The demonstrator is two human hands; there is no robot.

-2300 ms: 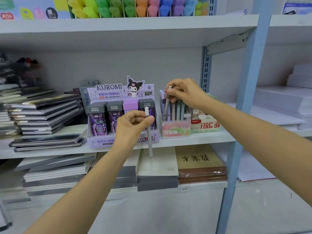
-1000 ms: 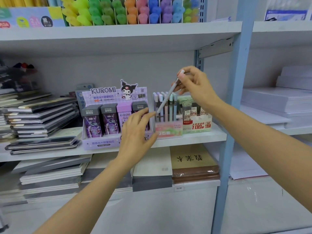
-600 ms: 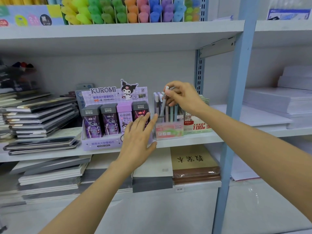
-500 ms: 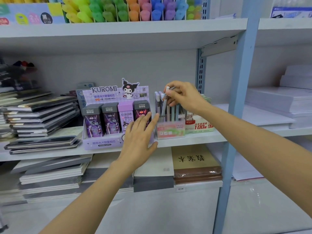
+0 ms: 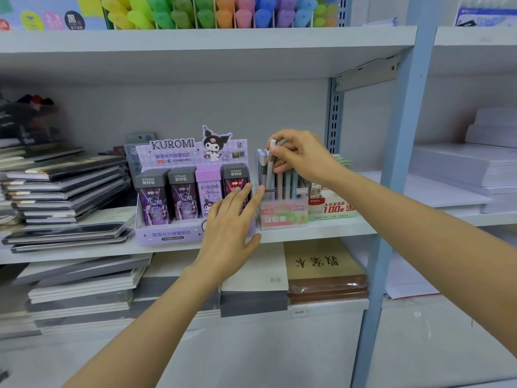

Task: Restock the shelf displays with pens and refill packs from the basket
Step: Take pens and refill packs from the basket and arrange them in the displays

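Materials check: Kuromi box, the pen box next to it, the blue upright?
Kuromi box: likely printed cardboard; matte, cut-out header, folded edges.
Pen box: clear glossy plastic; pens show through its walls.
Blue upright: probably painted metal; smooth even coat, thin straight profile.

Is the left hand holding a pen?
No, the left hand is open with straight fingers at the purple display box; only the right hand pinches a pen.

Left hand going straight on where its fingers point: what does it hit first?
Probably the left wall of the clear pen box; the fingertips of the left hand are right beside it, though depth is unclear.
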